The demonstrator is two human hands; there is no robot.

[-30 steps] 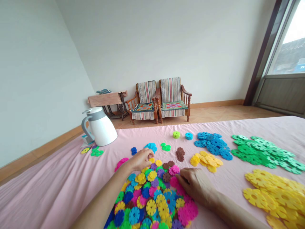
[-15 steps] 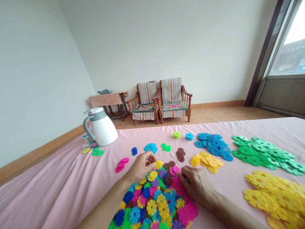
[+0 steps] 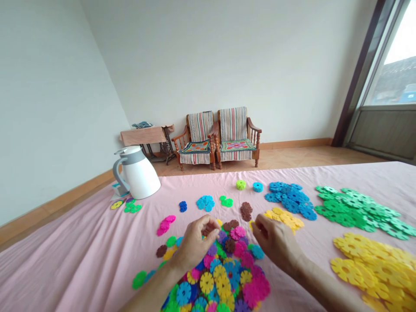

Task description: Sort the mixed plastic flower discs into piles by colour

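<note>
Flower-shaped plastic discs in mixed colours lie in a heap (image 3: 208,282) on a pink cloth (image 3: 97,242). My left hand (image 3: 194,242) is over the heap's upper left part, its fingers curled toward the thumb; what they hold, if anything, is hidden. A yellow disc (image 3: 219,222) peeks out just past its fingertips. Right of the heap, my right hand (image 3: 276,240) is closed, with the edge of a yellow disc (image 3: 251,225) showing at its fingertips. Near it are a small yellow-orange pile (image 3: 286,220) and several brown discs (image 3: 246,211).
Sorted piles of blue (image 3: 290,199), green (image 3: 357,210) and larger yellow discs (image 3: 377,264) lie on the right. Small pink (image 3: 165,225) and light blue groups (image 3: 205,203) sit left of centre. A white jug (image 3: 141,175) stands at the far left; two wooden chairs (image 3: 235,130) are beyond.
My left hand has come back toward me and right, uncovering discs at the heap's left side. My right hand has moved slightly up and right, and a yellow disc now shows at its fingertips.
</note>
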